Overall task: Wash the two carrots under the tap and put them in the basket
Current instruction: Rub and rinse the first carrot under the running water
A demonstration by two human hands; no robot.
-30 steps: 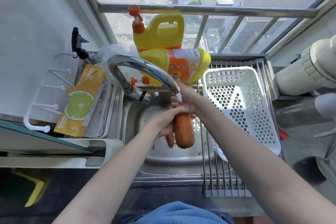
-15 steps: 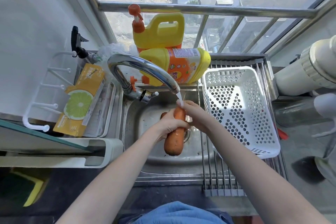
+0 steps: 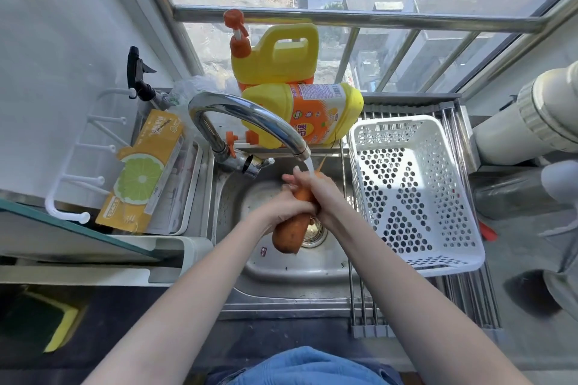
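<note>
Under the running tap (image 3: pixel 250 122), over the steel sink (image 3: pixel 281 278), both hands work a single carrot (image 3: pixel 292 230): the left hand (image 3: pixel 289 205) has its fingers curled round the middle of it, and the right hand (image 3: pixel 319 194) wraps the thinner upper end, where the stream of water lands. Compared with a second ago, the carrot has turned from hanging nearly straight down to slanting, fat end toward the person and tip up at the spout, and the hands have slid along it. That reads as rubbing along its length, so the washing step is in hand rather than finished. A second carrot showed behind the hands earlier; now I cannot tell where it is, as the hands cover that spot. Just to the right, the white perforated basket (image 3: pixel 416 197) on the drying rack (image 3: pixel 469 306) holds no carrot yet.
</note>
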